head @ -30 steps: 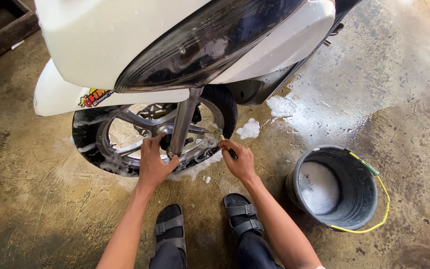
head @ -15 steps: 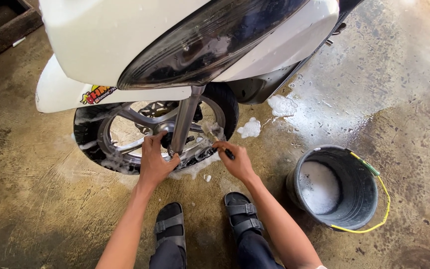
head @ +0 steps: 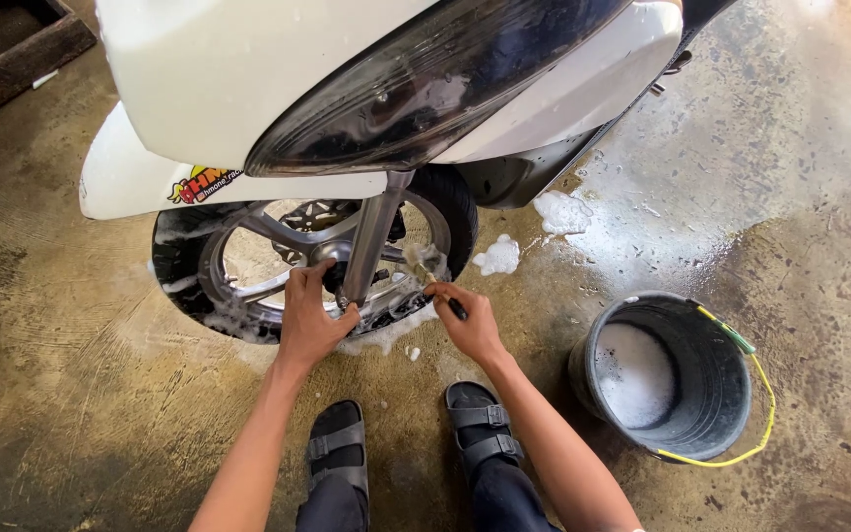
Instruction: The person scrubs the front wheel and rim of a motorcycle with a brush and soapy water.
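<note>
Gripping a brush (head: pixel 442 286), right hand (head: pixel 470 323); left hand (head: pixel 309 320) grasps the wheel (head: pixel 248 271).

The setting is an informal vehicle wash bay or home garage floor. Evidence: a bare, stained concrete floor (head: pixel 71 394), wet and streaked toward the upper right of the frame; soap foam patches (head: pixel 560 211) on the ground; a dark bucket (head: pixel 675 376) of suds at lower right; a white scooter (head: pixel 347 89) parked at top; timber (head: pixel 12 59) at upper left.
</note>
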